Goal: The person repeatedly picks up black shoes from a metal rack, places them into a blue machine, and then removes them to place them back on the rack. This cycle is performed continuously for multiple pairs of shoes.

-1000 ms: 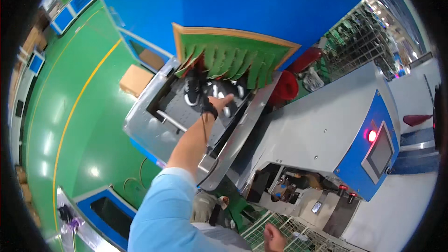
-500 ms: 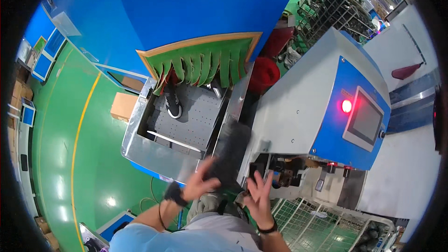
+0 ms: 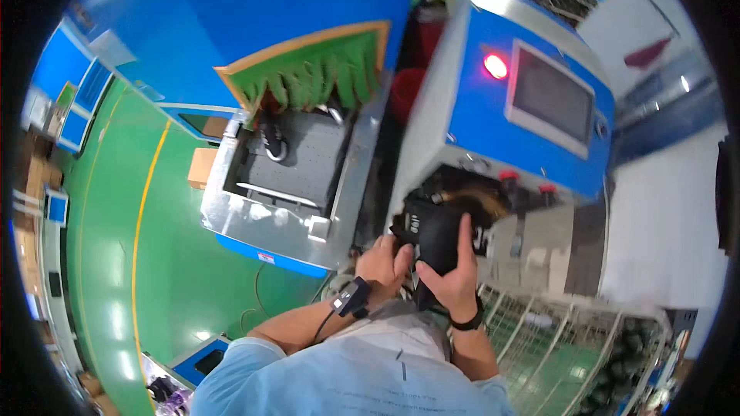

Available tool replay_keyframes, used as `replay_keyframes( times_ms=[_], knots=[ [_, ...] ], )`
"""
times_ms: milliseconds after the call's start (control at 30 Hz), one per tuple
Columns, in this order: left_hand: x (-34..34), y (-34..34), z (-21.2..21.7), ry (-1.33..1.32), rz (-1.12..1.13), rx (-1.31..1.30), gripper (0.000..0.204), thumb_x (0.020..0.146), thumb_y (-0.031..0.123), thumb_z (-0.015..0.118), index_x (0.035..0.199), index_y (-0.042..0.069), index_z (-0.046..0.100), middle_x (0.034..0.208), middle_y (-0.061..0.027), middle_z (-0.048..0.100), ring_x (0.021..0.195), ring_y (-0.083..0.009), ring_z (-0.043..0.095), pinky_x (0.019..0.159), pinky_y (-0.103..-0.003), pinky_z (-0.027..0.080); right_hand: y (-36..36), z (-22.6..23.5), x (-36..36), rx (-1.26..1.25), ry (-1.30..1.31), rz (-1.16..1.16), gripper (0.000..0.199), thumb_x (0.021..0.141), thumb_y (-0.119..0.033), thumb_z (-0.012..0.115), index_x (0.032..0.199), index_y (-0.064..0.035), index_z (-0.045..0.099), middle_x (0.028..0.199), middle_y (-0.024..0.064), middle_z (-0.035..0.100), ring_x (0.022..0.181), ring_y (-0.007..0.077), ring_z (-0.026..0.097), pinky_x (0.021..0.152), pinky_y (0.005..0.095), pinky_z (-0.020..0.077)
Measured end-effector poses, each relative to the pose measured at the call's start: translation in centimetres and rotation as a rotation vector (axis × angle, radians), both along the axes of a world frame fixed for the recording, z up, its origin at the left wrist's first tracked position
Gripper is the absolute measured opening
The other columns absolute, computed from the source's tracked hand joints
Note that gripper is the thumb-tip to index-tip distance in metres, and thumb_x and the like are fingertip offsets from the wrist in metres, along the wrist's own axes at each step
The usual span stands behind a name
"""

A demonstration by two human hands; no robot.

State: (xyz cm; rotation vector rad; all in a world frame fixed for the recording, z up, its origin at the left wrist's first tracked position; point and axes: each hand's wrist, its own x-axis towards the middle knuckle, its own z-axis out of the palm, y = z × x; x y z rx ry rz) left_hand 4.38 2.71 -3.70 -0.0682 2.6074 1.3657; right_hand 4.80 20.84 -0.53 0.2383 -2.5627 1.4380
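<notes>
Both hands are on a black shoe upper with small white marks, at the open front of the grey and blue machine. My left hand grips its lower left edge, fingers curled. Against its right side lies my right hand, thumb across the near part and fingers reaching up along it. The upper's far end sits under the machine's overhang, where its fit with the parts inside is hidden. To the left, a black shoe with a white-edged sole rests on the dark perforated bed of a metal-framed conveyor.
Green curtain strips hang over the conveyor opening in a blue housing. The machine carries a glowing red light, a screen and red buttons. A white wire cart stands at right, a cardboard box at left.
The view has shifted right. My hands, earlier spread apart near a blurred black thing beside the conveyor, have moved right to the machine and closed on the black upper.
</notes>
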Motion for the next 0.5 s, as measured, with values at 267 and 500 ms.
replay_keyframes(
  times_ms=[267, 500],
  knots=[
    [4.9, 5.9, -2.8, -0.18, -0.236, 0.288, 0.03, 0.107, 0.026, 0.051, 0.101, -0.002, 0.061, 0.074, -0.023, 0.065, 0.07, -0.0392, 0.069, 0.069, -0.048, 0.054, 13.0, -9.5, 8.8, -1.29, -0.635, -0.191, 0.075, 0.088, -0.018, 0.076, 0.156, -0.0037, 0.049, 0.134, 0.0095, 0.067, 0.114, 0.0213, 0.069, 0.099, 0.0335, 0.0557],
    [3.2, 4.2, -3.7, -0.305, -0.398, 0.066, 0.045, 0.109, 0.041, 0.054, 0.106, -0.003, 0.065, 0.084, -0.0203, 0.069, 0.078, -0.0336, 0.069, 0.073, -0.043, 0.055, 14.2, -5.3, 4.2, -0.579, -0.405, -0.312, 0.085, 0.089, -0.011, 0.075, 0.165, -0.0032, 0.038, 0.137, 0.0099, 0.068, 0.111, 0.0215, 0.07, 0.097, 0.0323, 0.055]
  ],
)
